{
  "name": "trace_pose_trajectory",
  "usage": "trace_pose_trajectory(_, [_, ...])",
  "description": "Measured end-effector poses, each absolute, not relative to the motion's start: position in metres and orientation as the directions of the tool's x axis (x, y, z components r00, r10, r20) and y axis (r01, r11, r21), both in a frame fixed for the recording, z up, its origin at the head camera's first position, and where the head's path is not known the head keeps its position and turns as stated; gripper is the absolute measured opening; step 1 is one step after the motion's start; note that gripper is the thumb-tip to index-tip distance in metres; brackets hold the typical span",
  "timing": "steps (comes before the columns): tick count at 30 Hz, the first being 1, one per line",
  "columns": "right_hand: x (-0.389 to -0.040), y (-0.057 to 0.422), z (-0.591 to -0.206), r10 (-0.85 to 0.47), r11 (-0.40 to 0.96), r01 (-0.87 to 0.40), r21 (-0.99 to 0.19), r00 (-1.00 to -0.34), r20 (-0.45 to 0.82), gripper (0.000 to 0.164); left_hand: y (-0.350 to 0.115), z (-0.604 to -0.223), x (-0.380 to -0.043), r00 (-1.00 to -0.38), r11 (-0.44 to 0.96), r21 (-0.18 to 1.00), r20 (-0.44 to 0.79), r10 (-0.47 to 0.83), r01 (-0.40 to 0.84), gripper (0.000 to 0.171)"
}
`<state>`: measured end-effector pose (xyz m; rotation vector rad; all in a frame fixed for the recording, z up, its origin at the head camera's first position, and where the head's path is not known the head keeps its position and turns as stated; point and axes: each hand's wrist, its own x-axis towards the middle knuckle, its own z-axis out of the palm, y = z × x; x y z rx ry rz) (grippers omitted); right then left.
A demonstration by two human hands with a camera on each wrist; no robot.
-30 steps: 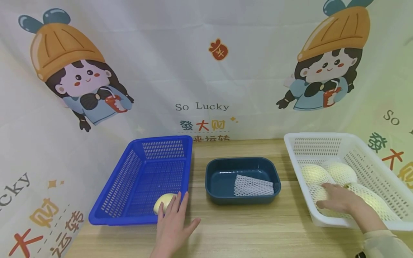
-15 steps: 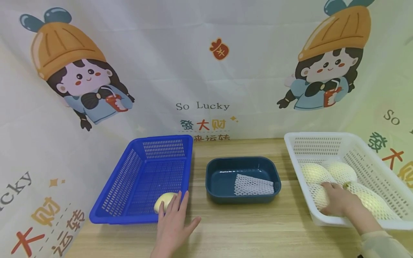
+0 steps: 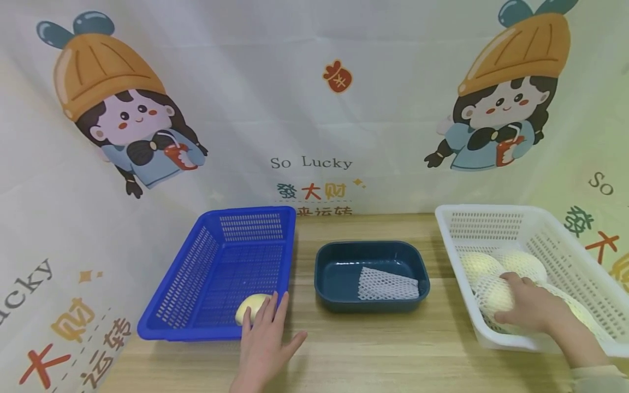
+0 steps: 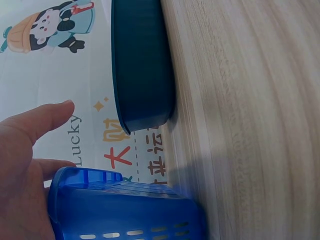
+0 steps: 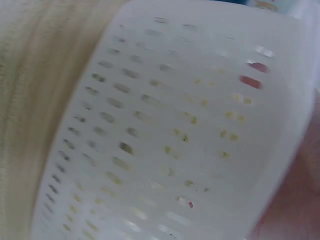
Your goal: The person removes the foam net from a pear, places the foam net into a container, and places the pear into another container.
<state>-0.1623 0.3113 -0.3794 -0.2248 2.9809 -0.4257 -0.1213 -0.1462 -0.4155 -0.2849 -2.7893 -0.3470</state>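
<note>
My right hand (image 3: 533, 305) reaches into the white basket (image 3: 444, 240) and grips a pale yellow fruit in a white foam net (image 3: 493, 299), thumb at its near side and fingers over its top. Other netted fruits, one pale yellow fruit (image 3: 479, 265) among them, lie beside and behind it; my hand partly covers the one to its right. My left hand (image 3: 265, 344) rests at the near right corner of the blue basket (image 3: 167, 334), fingers straight over the rim. Close by those fingertips, inside that basket, lies a bare pale yellow fruit (image 3: 251, 307).
Between the baskets stands a dark teal tray (image 3: 339, 307) with an empty white foam net (image 3: 388, 284) in it. Behind the wooden tabletop (image 3: 363, 349) hangs a printed cloth (image 3: 236, 109). In the right wrist view the white basket's slotted wall (image 5: 150, 115) fills most of the picture.
My right hand has shifted slightly right and closed on the near netted fruit, which shows more fully and seems raised a little. My left hand has stayed in place.
</note>
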Motion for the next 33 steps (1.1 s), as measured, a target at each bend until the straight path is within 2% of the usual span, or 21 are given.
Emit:
trace_pose_trajectory(4, [-0.155, 0.307, -0.362, -0.169, 0.939, -0.157, -0.306, -0.986, -0.014, 0.084, -0.146, -0.416, -0.122, -0.93, 0.952, 0.198, 0.333, 0.157, 0.232, 0.074])
trace_pose_trajectory(8, [-0.148, 0.292, -0.344, -0.185, 0.927, -0.22, -0.304, -0.973, 0.14, 0.082, -0.147, -0.416, -0.122, -0.931, 0.952, 0.201, 0.329, 0.157, 0.231, 0.074])
trace_pose_trajectory(14, [-0.137, 0.253, -0.33, -0.264, 0.894, -0.364, -0.26, -0.898, 0.351, 0.074, -0.147, -0.415, -0.122, -0.933, 0.951, 0.206, 0.326, 0.155, 0.23, 0.074])
trace_pose_trajectory(18, [-0.13, 0.224, -0.336, -0.328, 0.866, -0.449, -0.218, -0.841, 0.429, 0.072, -0.146, -0.415, -0.12, -0.931, 0.951, 0.206, 0.329, 0.156, 0.232, 0.074])
trace_pose_trajectory(27, [-0.116, 0.164, -0.373, -0.478, 0.805, -0.579, -0.131, -0.762, 0.437, 0.075, -0.146, -0.416, -0.12, -0.932, 0.952, 0.201, 0.326, 0.156, 0.229, 0.074])
trace_pose_trajectory(33, [-0.114, 0.143, -0.405, -0.537, 0.784, -0.603, -0.147, -0.777, 0.328, 0.074, -0.147, -0.417, -0.121, -0.931, 0.95, 0.203, 0.329, 0.161, 0.236, 0.074])
